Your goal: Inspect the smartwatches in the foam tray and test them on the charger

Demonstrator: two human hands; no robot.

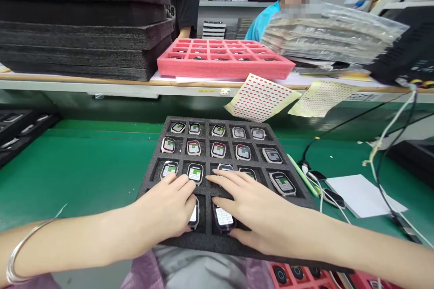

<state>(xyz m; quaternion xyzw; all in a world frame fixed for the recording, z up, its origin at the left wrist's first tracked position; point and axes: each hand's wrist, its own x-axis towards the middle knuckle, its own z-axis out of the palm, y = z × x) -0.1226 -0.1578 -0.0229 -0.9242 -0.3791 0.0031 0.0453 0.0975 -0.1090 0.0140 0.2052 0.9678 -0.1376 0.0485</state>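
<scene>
A black foam tray point(208, 243) in front of me has rows of square compartments holding smartwatches, most with lit screens. My left hand point(171, 203) is curled over the front row, its thumb and fingers closed about a smartwatch point(194, 217) that it partly covers. My right hand point(246, 198) has its forefinger and thumb at opposite corners of another smartwatch point(224, 217) with a white lit screen. Its other fingers stretch over the row behind, partly hiding a smartwatch point(225, 168) there. The compartments under my right palm are hidden.
On the shelf stand stacked black foam trays point(74, 31), a pink foam tray point(224, 70) and bagged trays point(328, 31). Dotted sticker sheets point(261, 97) hang from its edge. Cables point(376, 158), a green pen point(301, 175) and white paper point(361, 194) lie right. Two people work beyond.
</scene>
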